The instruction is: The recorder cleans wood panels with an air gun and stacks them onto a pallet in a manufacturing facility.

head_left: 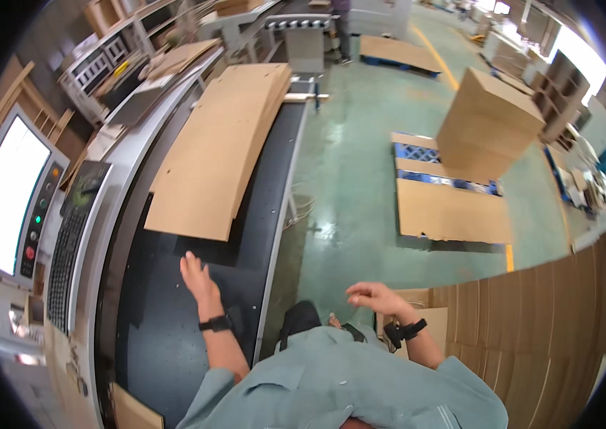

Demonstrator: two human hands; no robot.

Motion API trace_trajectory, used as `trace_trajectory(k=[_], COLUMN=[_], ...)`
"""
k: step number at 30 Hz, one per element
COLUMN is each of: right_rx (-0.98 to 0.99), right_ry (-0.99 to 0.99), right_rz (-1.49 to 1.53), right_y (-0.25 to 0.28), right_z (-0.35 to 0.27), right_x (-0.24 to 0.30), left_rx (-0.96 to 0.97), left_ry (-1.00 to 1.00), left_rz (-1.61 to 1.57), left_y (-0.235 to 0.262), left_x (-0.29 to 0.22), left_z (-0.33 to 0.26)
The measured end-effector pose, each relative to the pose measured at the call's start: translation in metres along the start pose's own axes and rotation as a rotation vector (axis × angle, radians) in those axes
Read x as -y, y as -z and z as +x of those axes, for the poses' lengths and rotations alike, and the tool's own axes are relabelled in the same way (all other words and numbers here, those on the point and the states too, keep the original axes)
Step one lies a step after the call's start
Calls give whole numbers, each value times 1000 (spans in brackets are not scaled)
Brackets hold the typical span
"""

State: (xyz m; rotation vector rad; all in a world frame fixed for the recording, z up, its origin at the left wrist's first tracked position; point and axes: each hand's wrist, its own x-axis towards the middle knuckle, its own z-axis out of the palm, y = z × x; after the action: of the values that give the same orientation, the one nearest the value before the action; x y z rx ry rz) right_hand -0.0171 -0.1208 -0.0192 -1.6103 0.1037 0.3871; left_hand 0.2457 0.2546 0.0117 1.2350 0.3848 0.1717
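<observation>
Over the dark machine table point(167, 314) at my left, my left hand point(199, 280) is empty, its fingers stretched out. Just beyond its fingertips lies a stack of long brown boards point(210, 157), running away from me along the table. My right hand point(376, 297) hovers in front of my body with nothing in it. Its fingers point left, slightly bent and apart from the thumb. Neither hand touches the boards. A black band sits on each wrist.
Left of the table stand a lit screen with buttons point(13, 193) and a black keyboard point(74, 243). To the right, a tall brown stack point(489, 121) rests on a blue pallet point(417, 154). Large brown panels point(524, 329) stand close at my right. A roller conveyor point(299, 23) is at the far end.
</observation>
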Motion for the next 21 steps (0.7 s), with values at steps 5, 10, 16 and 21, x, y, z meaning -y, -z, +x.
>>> trace_trajectory(k=[5, 10, 16, 21], right_rx=[24, 113, 137, 55], right_ry=[-11, -2, 12, 42], right_rz=[215, 216, 143, -41], right_y=[60, 110, 192, 276], right_z=[91, 216, 324, 400], right_x=[34, 78, 156, 183], left_rx=[-70, -109, -222, -176], left_ry=[-2, -126, -103, -145], left_rz=[-117, -86, 80, 146], left_y=[-34, -56, -96, -121], left_x=[8, -2, -13, -13], left_z=[54, 84, 109, 148])
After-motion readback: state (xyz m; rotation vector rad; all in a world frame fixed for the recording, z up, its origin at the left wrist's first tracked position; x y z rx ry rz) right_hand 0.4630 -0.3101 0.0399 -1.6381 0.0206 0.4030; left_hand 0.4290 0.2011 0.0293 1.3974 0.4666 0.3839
